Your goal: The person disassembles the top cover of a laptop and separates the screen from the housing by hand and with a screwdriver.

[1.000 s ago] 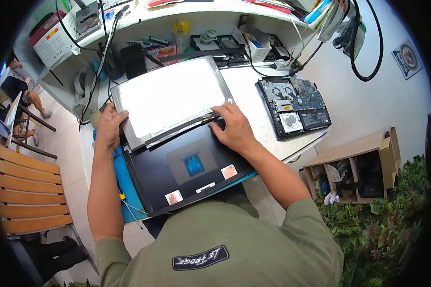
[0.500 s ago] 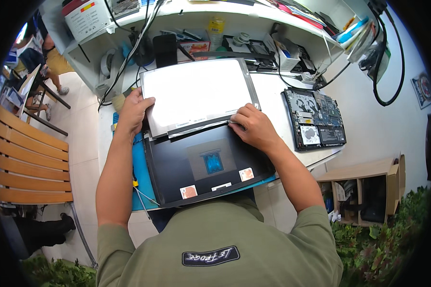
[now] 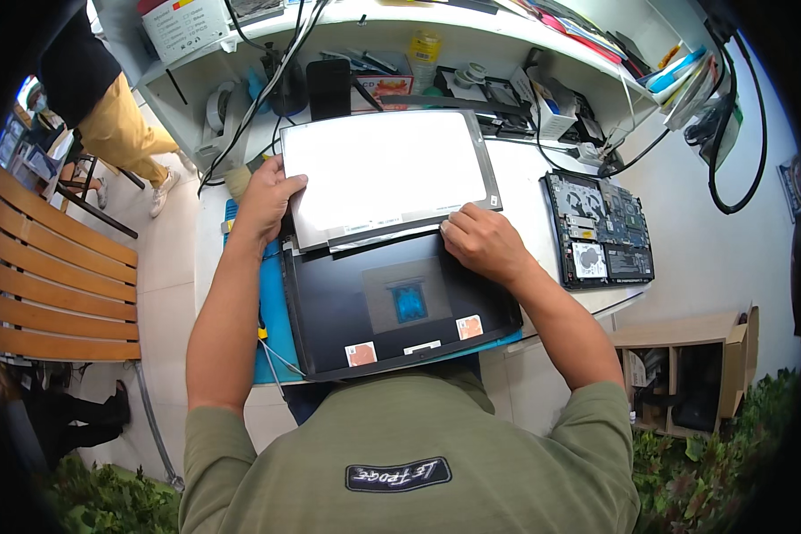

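A laptop screen panel (image 3: 383,169), its back bright white with a dark strip along the near edge, leans above a black laptop lid (image 3: 329,307). My left hand (image 3: 269,203) grips the panel's left edge, thumb on top and fingers behind. At the lower right edge of the panel, my right hand (image 3: 488,242) is closed with the fingertips pinched on the strip; exactly what lies between them is hidden. The lid rests on a blue mat (image 3: 271,298), a blue patch and pale stickers on its inner face.
An opened laptop base (image 3: 601,231) with bare boards sits at right on the white table (image 3: 521,191). A screwdriver (image 3: 262,331) lies left of the lid. Shelves behind hold a yellow bottle (image 3: 424,49) and cables. A wooden bench (image 3: 58,276) and a person (image 3: 107,98) are at left.
The view has shifted slightly. My right fingers have curled in more at the panel's edge, while my left hand keeps its grip. A person in yellow trousers has appeared at far left.
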A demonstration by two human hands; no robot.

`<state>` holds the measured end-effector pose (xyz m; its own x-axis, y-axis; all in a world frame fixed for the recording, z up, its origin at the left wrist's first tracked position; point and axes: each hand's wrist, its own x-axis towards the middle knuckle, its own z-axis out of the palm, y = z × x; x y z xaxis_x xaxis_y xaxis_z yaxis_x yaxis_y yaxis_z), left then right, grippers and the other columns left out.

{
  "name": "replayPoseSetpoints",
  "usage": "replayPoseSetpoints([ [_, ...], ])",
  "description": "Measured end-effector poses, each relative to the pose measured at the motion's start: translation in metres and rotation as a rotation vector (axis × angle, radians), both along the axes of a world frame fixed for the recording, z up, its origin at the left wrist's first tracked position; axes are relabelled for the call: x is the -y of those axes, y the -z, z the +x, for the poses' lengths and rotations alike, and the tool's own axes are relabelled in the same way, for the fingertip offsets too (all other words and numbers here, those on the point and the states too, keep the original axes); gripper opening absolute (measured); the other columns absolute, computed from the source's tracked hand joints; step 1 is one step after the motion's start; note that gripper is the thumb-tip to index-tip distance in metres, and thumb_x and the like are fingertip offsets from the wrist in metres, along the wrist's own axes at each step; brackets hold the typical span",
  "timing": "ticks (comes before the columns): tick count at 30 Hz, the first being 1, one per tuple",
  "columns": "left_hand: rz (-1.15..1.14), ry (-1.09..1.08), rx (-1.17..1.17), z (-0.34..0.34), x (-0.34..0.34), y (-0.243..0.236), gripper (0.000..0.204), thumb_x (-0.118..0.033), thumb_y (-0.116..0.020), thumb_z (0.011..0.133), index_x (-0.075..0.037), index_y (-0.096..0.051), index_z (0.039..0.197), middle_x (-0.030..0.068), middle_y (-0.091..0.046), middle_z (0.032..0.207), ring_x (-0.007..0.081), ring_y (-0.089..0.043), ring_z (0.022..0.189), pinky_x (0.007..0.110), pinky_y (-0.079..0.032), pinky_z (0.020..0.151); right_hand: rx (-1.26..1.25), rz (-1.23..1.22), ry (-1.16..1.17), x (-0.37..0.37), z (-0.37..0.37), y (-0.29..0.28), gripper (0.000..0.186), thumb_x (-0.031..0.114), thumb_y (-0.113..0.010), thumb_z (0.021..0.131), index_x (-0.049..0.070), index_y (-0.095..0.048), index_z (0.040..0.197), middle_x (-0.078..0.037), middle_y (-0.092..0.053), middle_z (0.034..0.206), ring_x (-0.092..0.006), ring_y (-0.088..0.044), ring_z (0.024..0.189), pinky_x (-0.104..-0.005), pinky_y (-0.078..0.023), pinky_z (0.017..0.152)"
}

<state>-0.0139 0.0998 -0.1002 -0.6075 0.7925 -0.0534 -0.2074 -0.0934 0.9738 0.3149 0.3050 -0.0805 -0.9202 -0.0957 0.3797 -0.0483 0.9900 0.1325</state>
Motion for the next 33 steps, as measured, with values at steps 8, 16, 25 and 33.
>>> replayPoseSetpoints([
  [8,-0.012,0.002,-0.007,0.000,0.002,-0.002,0.061,-0.003,-0.072,0.095,0.007,-0.044,0.149,0.0184,-0.074,0.124,0.0221,-0.073,0.109,0.034,-0.056,0.100,0.013,-0.055,-0.002,0.000,0.004,-0.001,0.015,0.003,-0.067,0.086,-0.001,-0.072,0.099,-0.009,-0.069,0.093,-0.0254,-0.069,0.093,-0.0383,-0.062,0.076],
  [16,-0.032,-0.008,0.004,0.002,0.004,-0.003,0.063,-0.003,-0.073,0.094,0.007,-0.044,0.149,0.0180,-0.074,0.122,0.0220,-0.074,0.105,0.034,-0.058,0.098,0.073,-0.101,0.019,-0.001,0.000,-0.009,0.004,0.006,-0.070,0.088,0.001,-0.071,0.088,-0.010,-0.070,0.089,-0.0264,-0.070,0.091,-0.0401,-0.062,0.075],
  [25,-0.076,-0.042,0.054,0.009,0.003,-0.013,0.060,0.002,-0.070,0.094,0.010,-0.045,0.148,0.0217,-0.074,0.124,0.0258,-0.075,0.109,0.036,-0.060,0.097,0.033,-0.065,0.015,-0.001,0.002,-0.003,0.006,0.008,-0.072,0.087,0.002,-0.072,0.087,-0.008,-0.071,0.088,-0.0250,-0.071,0.090,-0.0393,-0.062,0.074],
  [33,-0.067,-0.022,0.067,0.010,0.002,-0.015,0.059,0.000,-0.069,0.095,0.009,-0.046,0.148,0.0214,-0.074,0.125,0.0256,-0.075,0.109,0.036,-0.061,0.096,0.004,-0.040,0.009,-0.001,0.005,0.000,0.005,0.006,-0.072,0.086,0.002,-0.072,0.089,-0.008,-0.072,0.089,-0.0242,-0.071,0.089,-0.0374,-0.063,0.073],
])
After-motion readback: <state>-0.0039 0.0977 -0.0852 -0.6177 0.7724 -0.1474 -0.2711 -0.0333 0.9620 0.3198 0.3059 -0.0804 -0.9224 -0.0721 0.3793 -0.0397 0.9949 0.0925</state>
